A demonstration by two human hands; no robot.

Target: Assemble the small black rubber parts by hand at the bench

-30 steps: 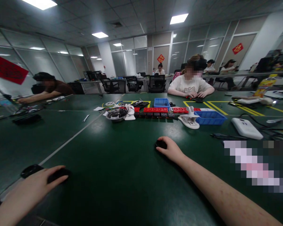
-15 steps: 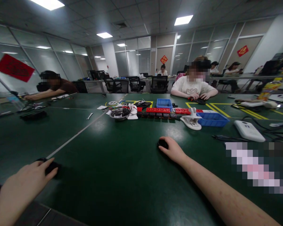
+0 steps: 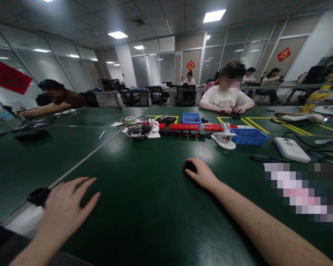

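My right hand (image 3: 202, 173) rests on the green tabletop with its fingers curled round a small black rounded object (image 3: 190, 167); its exact kind does not show. Spread and holding nothing, my left hand (image 3: 68, 205) hovers over the table at the lower left. Just left of its wrist sits a second black object (image 3: 38, 196), its kind unclear. Beneath it, partly behind my left forearm, lies something white and blurred (image 3: 26, 220).
Across the table's middle stand a metal bowl of parts (image 3: 138, 133), red-topped trays (image 3: 184, 126), a white clamp (image 3: 224, 137) and a blue bin (image 3: 249, 136). A white device (image 3: 291, 149) and cables lie right. One person (image 3: 226, 98) sits opposite, another (image 3: 58, 98) at left.
My left hand has let go of the black object and moved right, its fingers opening. My right hand keeps its hold. The view has shifted slightly.
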